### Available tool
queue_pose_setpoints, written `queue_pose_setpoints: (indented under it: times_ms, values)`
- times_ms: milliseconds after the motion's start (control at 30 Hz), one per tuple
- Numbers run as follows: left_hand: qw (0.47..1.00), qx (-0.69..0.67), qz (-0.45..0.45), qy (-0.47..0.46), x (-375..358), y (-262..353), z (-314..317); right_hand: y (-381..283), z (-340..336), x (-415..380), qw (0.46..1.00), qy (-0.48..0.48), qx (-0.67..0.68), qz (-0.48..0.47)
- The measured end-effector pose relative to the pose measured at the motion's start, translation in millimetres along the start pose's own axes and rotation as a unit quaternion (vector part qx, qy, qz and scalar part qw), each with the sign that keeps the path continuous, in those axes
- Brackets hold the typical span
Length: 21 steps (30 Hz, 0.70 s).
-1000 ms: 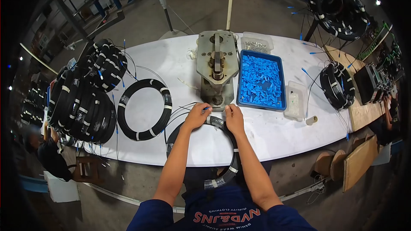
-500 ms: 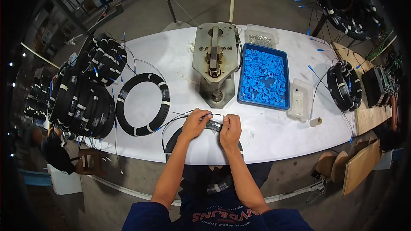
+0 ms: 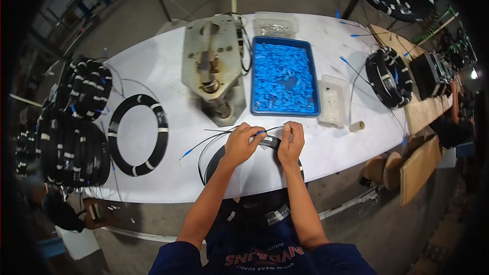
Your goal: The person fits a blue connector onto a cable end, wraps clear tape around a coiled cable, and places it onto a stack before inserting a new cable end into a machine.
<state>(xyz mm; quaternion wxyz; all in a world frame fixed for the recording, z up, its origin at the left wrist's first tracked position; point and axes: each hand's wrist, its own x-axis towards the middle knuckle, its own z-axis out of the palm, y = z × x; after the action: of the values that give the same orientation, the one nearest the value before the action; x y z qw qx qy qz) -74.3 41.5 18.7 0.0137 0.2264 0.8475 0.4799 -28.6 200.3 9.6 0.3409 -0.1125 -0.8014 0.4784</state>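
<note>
My left hand (image 3: 243, 144) is closed around a thin black cable (image 3: 275, 129), with a small blue part (image 3: 261, 132) at its fingertips. My right hand (image 3: 291, 142) pinches the same cable near a pale tip, a short way to the right. Below both hands, a black cable coil (image 3: 213, 162) wrapped with clear tape lies at the table's front edge, partly hidden by my forearms. From the left hand, loose cable runs left to a blue connector (image 3: 188, 151). Beyond the hands stands a metal press (image 3: 213, 66).
A dark blue tray (image 3: 253, 79) of small blue pieces sits right of the press, near clear plastic boxes (image 3: 333, 103) and a cardboard tube (image 3: 357, 127). Taped coils (image 3: 138, 103) fill the left side. Another coil (image 3: 389, 76) lies right. A person's arm (image 3: 455, 99) shows far right.
The view has swung right, so the table's things appear further left. Both hands have moved right relative to the press, still holding the cable. The blue connector is further from the left-hand coil.
</note>
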Motion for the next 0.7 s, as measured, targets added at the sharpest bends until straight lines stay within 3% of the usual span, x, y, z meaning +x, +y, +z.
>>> queue_pose_setpoints:
  times_ms: [67,133,267,433,533,600,700]
  values:
    - [1.0,-0.012,0.022,0.008,8,4,11,6,-5,8,1.0,-0.007,0.01,-0.009]
    - [0.993,0.032,0.081,0.076,15,7,15,14,-5,13,1.0,-0.01,0.022,0.007]
    - [0.982,0.094,0.116,0.113,26,8,23,25,-1,11,0.987,-0.026,0.123,0.1]
    - [0.99,0.085,0.076,0.079,43,24,23,19,4,14,0.985,-0.053,0.112,0.121]
    - [0.971,0.189,0.12,0.085,50,32,20,19,4,16,0.98,-0.048,0.122,0.152]
    - [0.98,0.111,0.153,0.062,51,16,27,20,4,16,0.978,-0.052,0.124,0.16]
    - [0.99,0.064,0.126,0.026,44,-1,36,17,7,18,0.979,-0.065,0.104,0.164]
